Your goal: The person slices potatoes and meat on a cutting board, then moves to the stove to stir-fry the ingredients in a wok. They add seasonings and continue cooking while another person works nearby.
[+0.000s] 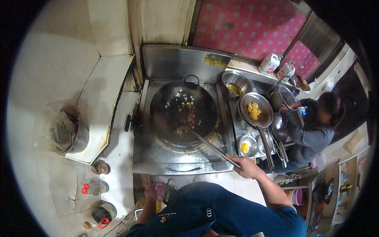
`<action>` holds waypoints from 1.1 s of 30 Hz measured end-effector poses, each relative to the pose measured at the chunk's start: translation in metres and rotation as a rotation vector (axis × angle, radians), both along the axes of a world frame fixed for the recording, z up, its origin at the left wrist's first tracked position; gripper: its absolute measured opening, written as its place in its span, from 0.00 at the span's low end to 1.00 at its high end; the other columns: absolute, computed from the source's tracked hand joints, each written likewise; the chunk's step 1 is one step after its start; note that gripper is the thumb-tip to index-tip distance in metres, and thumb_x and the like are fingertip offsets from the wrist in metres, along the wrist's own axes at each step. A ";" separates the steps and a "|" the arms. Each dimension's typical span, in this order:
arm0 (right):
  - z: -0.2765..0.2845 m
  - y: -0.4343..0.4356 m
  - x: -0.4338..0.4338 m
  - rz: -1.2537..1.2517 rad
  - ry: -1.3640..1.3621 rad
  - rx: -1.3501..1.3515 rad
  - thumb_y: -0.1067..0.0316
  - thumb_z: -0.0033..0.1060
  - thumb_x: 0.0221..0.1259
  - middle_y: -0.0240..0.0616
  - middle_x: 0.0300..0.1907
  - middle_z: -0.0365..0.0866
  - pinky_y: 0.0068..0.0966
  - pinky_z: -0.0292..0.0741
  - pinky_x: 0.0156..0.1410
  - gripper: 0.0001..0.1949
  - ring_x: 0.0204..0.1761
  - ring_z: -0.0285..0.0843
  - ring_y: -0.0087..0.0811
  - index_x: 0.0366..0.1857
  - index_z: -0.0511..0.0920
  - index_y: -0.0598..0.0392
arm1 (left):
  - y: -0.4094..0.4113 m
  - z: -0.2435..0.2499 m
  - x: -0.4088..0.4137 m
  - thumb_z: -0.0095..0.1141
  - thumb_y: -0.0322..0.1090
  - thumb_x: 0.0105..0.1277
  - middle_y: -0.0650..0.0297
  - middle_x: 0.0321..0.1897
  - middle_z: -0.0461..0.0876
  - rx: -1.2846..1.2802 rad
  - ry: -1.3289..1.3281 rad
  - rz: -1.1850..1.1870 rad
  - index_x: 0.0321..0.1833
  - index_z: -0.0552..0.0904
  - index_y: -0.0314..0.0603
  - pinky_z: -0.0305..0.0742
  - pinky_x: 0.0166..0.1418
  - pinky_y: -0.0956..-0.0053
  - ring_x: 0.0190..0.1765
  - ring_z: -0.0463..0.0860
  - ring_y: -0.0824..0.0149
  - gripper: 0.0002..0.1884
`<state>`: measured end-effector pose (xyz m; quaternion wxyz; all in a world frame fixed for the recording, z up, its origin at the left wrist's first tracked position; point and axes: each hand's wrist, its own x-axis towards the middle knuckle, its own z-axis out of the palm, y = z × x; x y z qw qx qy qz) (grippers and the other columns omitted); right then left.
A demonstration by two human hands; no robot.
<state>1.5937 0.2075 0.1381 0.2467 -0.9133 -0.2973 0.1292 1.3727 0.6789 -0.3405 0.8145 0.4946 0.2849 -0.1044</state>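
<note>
My right hand (247, 167) grips the long handle of a metal wok ladle (211, 145). The ladle's bowl rests low inside a large black wok (165, 118) on the stainless steel stove. Small pale green and white chopped pieces (189, 103) are scattered in the wok, with a reddish-brown streak of seasoning (192, 114) beside them. Down at the stove's front left, my left hand (150, 192) is closed at a pink cloth (160, 189); its fingers are blurred.
Right of the wok, a strainer (262, 102) holds yellow chunks above a pot. Near it are a steel bowl (242, 79) with yellow oil and a small bowl (251, 145) containing egg. Another person (308, 133) handles a pot at right. Sauce bottles (99, 188) stand left.
</note>
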 end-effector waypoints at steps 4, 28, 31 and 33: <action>-0.027 0.024 0.019 -0.193 -0.090 -0.178 0.78 0.62 0.52 0.62 0.43 0.87 0.47 0.84 0.52 0.40 0.41 0.88 0.59 0.78 0.70 0.51 | -0.002 0.080 -0.026 0.50 0.52 0.79 0.57 0.43 0.91 -0.587 0.265 0.217 0.54 0.85 0.43 0.84 0.34 0.65 0.34 0.87 0.64 0.21; -0.056 0.051 0.028 -0.248 -0.097 -0.059 0.76 0.60 0.55 0.63 0.36 0.87 0.54 0.83 0.49 0.41 0.39 0.87 0.61 0.80 0.66 0.51 | -0.081 0.405 0.183 0.45 0.57 0.84 0.45 0.58 0.86 -0.260 -0.378 -0.260 0.66 0.77 0.28 0.87 0.48 0.67 0.54 0.89 0.54 0.31; -0.073 0.089 0.054 -0.355 0.011 -0.069 0.76 0.62 0.53 0.65 0.41 0.87 0.51 0.85 0.53 0.42 0.43 0.88 0.61 0.80 0.66 0.52 | -0.080 0.381 0.211 0.46 0.56 0.84 0.41 0.58 0.86 -0.515 -0.185 -0.304 0.65 0.76 0.29 0.88 0.49 0.65 0.53 0.90 0.52 0.30; -0.066 0.079 0.040 -0.246 -0.003 -0.148 0.78 0.61 0.53 0.62 0.38 0.88 0.51 0.86 0.52 0.43 0.40 0.90 0.57 0.81 0.66 0.48 | -0.086 0.368 0.227 0.42 0.61 0.83 0.40 0.56 0.86 -0.556 -0.075 -0.303 0.65 0.76 0.28 0.88 0.48 0.66 0.51 0.91 0.54 0.35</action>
